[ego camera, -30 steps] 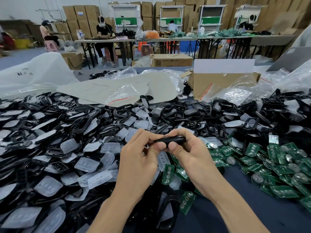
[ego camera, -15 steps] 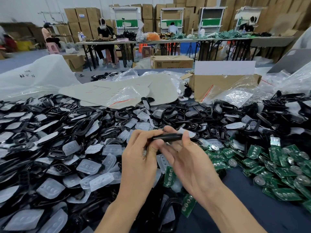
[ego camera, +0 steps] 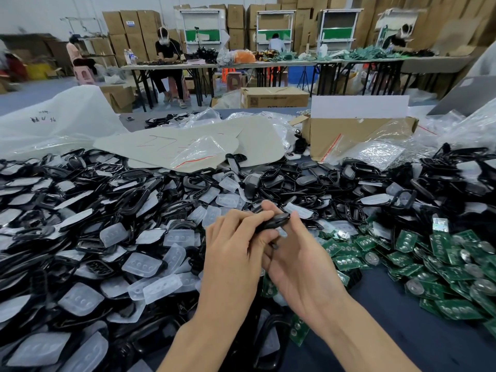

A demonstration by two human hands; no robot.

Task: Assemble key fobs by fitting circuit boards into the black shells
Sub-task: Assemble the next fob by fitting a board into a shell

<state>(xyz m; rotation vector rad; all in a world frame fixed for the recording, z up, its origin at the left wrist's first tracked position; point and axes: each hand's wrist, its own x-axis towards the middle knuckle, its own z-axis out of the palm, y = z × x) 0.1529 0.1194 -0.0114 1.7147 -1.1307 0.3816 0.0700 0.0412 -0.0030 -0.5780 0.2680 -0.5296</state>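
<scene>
Head view: the left hand (ego camera: 236, 253) and the right hand (ego camera: 303, 269) both pinch one black shell (ego camera: 273, 222) between curled fingers, raised above the heap of shells (ego camera: 107, 210). Green circuit boards (ego camera: 456, 253) lie to the right. Bare blue table (ego camera: 429, 345) shows beside the right forearm. The dark scrawl on the white bag (ego camera: 67, 122) looks handwritten, but I cannot read it.

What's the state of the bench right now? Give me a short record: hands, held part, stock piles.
left hand: pinches the black shell at its left end
right hand: grips the same shell at its right end
held part: one shell, raised above the pile; board inside cannot be told
circuit boards: green heap right of the hands
clear pads: scattered among loose black parts, left
cardboard box: open, far side
</scene>
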